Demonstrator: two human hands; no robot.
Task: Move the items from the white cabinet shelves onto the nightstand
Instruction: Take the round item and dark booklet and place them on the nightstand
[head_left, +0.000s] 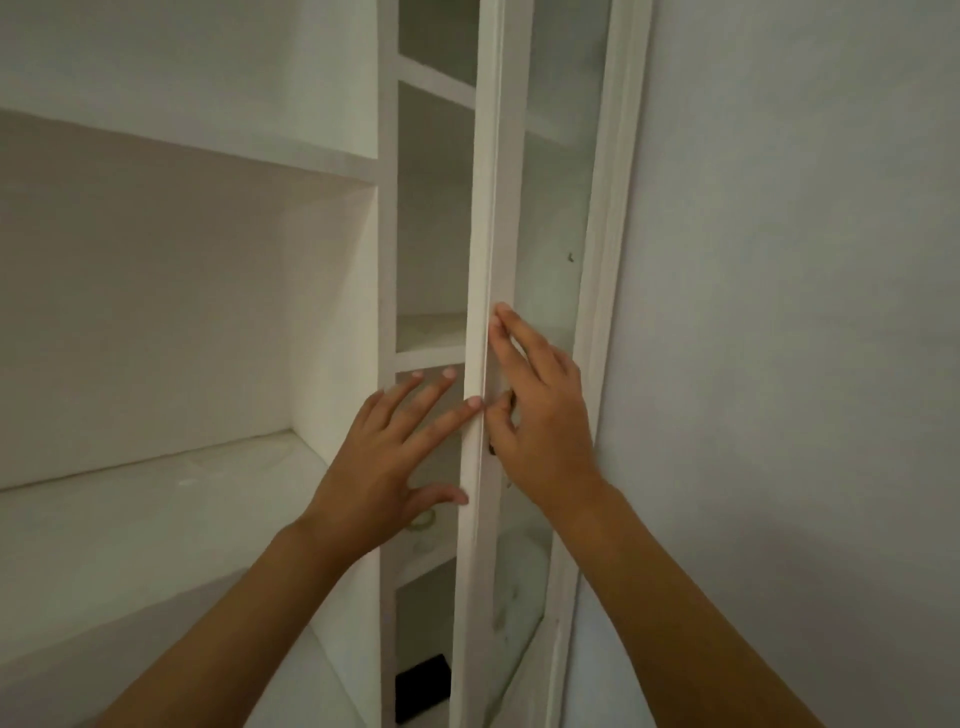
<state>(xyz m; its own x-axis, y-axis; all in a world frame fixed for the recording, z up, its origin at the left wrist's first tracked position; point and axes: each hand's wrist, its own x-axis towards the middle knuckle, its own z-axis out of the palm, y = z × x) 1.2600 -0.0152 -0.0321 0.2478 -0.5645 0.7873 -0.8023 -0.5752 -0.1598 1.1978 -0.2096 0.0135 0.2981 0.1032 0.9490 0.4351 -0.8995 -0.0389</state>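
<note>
Both hands work the white cabinet's glass door (483, 260), seen edge-on, likely swinging it to reach the narrow shelves (428, 356). Left hand (387, 457): straight fingers touching the door edge. Right hand (540, 415): fingers extended, flat against the door. A dark item (422, 688) sits low; the nightstand is out of view. No readable writing.

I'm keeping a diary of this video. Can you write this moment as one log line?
left hand: touching white glass-paned cabinet door edge | right hand: on door's outer side | small black object: low shelf
</note>
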